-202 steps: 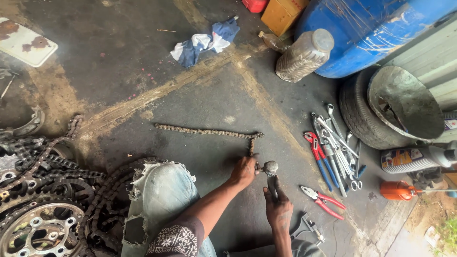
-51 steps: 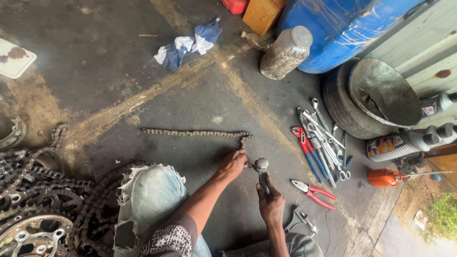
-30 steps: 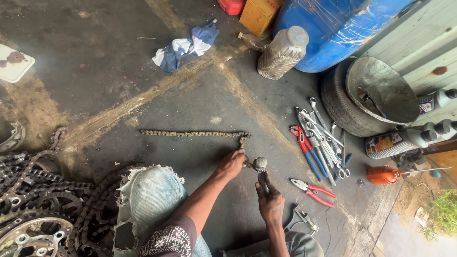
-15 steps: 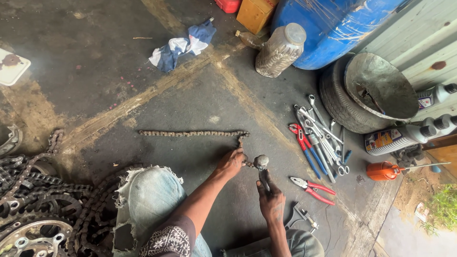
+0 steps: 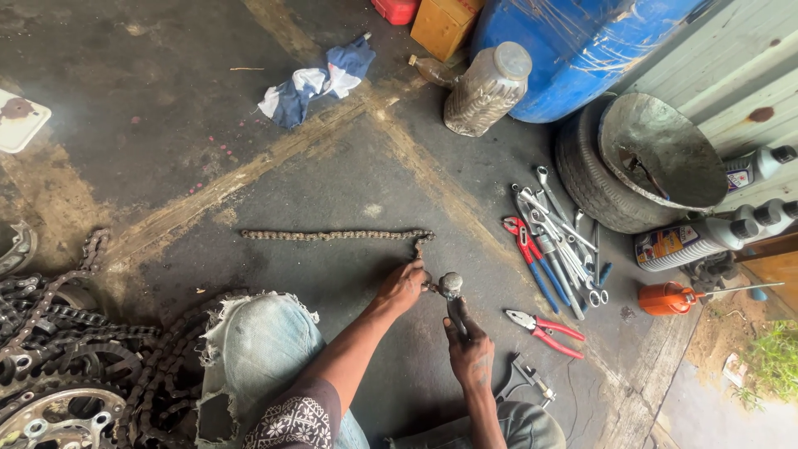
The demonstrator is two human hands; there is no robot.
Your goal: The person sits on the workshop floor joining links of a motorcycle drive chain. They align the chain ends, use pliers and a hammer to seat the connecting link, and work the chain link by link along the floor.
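**Desk:** On the oil-dark concrete floor (image 5: 166,125), what is going on?

**Photographer:** A person crouches over a rusty chain (image 5: 332,236) stretched straight across the middle of the floor, its right end bending down toward them. The left hand (image 5: 403,287) is closed in a pinch on that bent end. The right hand (image 5: 470,353) is wrapped shut around the handle of a small hammer (image 5: 453,293), whose head sits just beside the pinched links.

**Desk:** Which step, by your reading?

**Photographer:** It looks like work on a single link or pin at the chain's end, with the hammer poised close. I judge any blow would need the link held still and flat on the concrete, fingers kept out from under the head. Whether a punch sits between the two hands, I cannot tell.

**Desk:** Counts?

**Photographer:** One laid-out chain, one hammer. Two red-handled pliers: one (image 5: 546,328) near the right hand, one (image 5: 522,239) at the edge of the spanner pile (image 5: 565,245), too tangled to count. One blue drum (image 5: 582,41) at the far edge, one tyre (image 5: 594,179) with a metal basin (image 5: 661,158) on it, one orange oil can (image 5: 669,298), one rag (image 5: 320,79), and a heap of chains and sprockets (image 5: 75,357) at the near left corner.
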